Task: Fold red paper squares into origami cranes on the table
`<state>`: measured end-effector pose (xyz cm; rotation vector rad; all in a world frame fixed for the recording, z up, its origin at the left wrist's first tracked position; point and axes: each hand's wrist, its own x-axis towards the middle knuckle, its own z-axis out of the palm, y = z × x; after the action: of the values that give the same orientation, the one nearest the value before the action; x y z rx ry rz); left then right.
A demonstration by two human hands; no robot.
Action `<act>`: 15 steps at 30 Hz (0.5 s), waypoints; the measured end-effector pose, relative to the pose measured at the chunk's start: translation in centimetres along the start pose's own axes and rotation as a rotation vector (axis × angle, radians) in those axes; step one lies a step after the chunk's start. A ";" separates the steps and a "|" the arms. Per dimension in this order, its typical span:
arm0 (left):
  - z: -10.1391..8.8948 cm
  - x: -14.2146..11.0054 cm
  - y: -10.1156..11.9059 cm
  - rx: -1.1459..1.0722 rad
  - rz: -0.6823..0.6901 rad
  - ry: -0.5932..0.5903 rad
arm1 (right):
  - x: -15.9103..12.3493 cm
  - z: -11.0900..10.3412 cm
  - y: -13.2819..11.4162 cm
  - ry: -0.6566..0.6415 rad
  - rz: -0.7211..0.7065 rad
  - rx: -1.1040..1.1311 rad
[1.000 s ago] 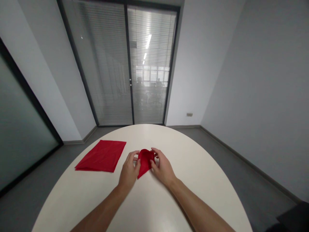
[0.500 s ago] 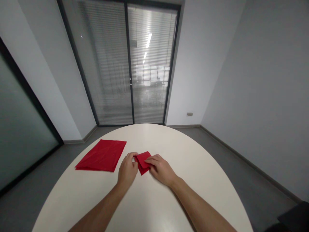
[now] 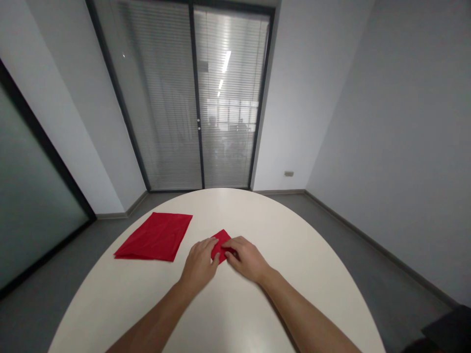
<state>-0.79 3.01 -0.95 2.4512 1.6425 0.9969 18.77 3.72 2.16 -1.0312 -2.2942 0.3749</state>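
Observation:
A small red sheet [image 3: 222,236], folded into a diamond shape, lies on the table between my hands; whether it is cloth or paper I cannot tell. My left hand [image 3: 200,257] is on its left side, fingers curled over it and thumb at the near edge. From the right, my right hand [image 3: 246,256] grips the sheet's right side between bent fingers and thumb. Both hands cover parts of it. A larger folded red sheet [image 3: 156,236], creased on top and layered along its near edge, lies flat to the left, apart from my left hand.
The round cream-white table [image 3: 294,264] curves away on both sides. Beyond it stand a glass partition with blinds [image 3: 165,122] and grey-white walls [image 3: 386,147]. A dark object [image 3: 447,331], only partly in view, is at the lower right.
My left hand has moved right and over the small sheet, its thumb now at the near edge. The sheet's loose layers lie flatter. My right hand has barely shifted.

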 end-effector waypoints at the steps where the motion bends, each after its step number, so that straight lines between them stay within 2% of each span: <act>1: 0.0 -0.1 0.0 0.011 0.015 -0.006 | 0.0 0.0 0.0 -0.002 0.008 -0.010; 6: -0.5 -0.3 0.5 -0.002 0.095 -0.071 | 0.1 -0.3 -0.1 0.004 0.075 -0.087; 9: -0.7 -0.4 0.7 -0.022 0.111 -0.155 | 0.0 -0.4 -0.1 -0.012 0.053 -0.084; 12: -0.7 -0.5 0.7 0.004 0.120 -0.254 | -0.2 -0.4 0.0 -0.120 0.067 -0.112; 15: -0.3 -0.7 0.6 0.083 0.096 -0.291 | -0.3 -0.3 0.1 -0.254 0.142 -0.161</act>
<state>-0.66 2.03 -0.85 2.5986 1.5128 0.5538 19.22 3.54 2.23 -1.2959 -2.5165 0.4030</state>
